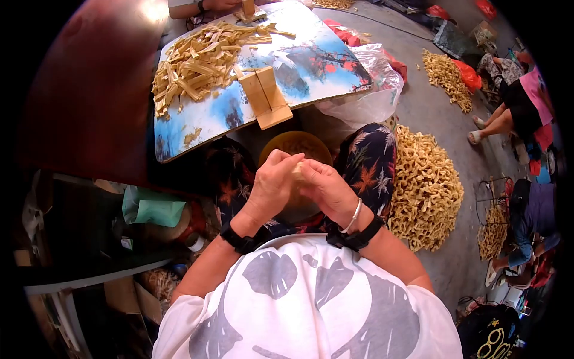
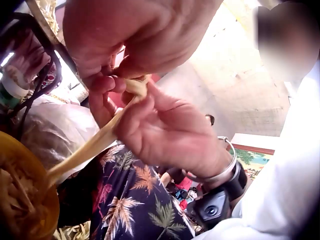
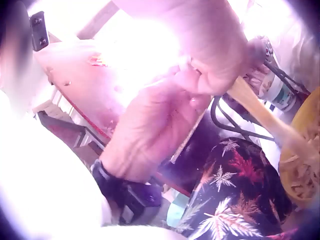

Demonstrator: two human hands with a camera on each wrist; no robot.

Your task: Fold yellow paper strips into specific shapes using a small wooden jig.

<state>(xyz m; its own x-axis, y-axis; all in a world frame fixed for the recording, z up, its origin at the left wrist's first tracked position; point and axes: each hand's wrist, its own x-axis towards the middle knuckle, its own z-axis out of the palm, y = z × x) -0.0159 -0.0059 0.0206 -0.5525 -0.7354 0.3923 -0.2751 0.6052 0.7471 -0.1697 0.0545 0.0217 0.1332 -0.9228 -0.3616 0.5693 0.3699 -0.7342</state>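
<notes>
Painted tabletop (image 1: 230, 113) carries heaped strips (image 1: 200, 60), apparently still unworked; rightward, the left hand (image 1: 270, 186) and right hand (image 1: 329, 190) pinch one bent strip (image 2: 87, 151), seemingly part-formed, its tail toward the yellow bowl (image 2: 53, 212); beyond, piled twisted pieces (image 1: 424, 191) look finished.

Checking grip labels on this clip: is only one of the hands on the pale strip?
No, the left hand and the right hand both pinch the pale strip, which slants down towards the yellow bowl.
</notes>
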